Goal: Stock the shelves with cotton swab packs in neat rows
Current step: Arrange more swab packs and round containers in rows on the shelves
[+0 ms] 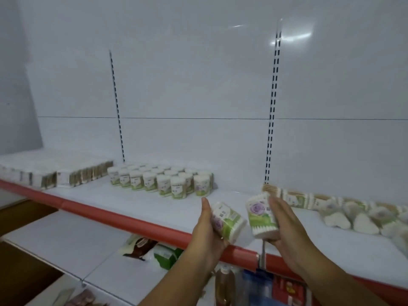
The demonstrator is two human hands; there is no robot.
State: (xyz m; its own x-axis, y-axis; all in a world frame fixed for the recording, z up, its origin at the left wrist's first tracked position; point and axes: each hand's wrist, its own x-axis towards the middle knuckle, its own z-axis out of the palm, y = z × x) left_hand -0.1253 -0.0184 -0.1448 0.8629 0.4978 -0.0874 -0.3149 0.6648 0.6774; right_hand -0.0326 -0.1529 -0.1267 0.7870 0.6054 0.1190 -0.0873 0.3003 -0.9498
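Note:
My left hand grips a round cotton swab pack with a purple rose and green label, tilted on its side above the shelf's front edge. My right hand holds a second pack of the same kind, nearly upright. Both hover over the white shelf with its red front strip. Behind and to the left, several identical packs stand in rows on the shelf.
Flat wrapped swab packs lie at the shelf's left end. Wooden-stick packs and heart-shaped packs lie at the right. A lower shelf carries a brown and a green packet; bottles and boxes sit below.

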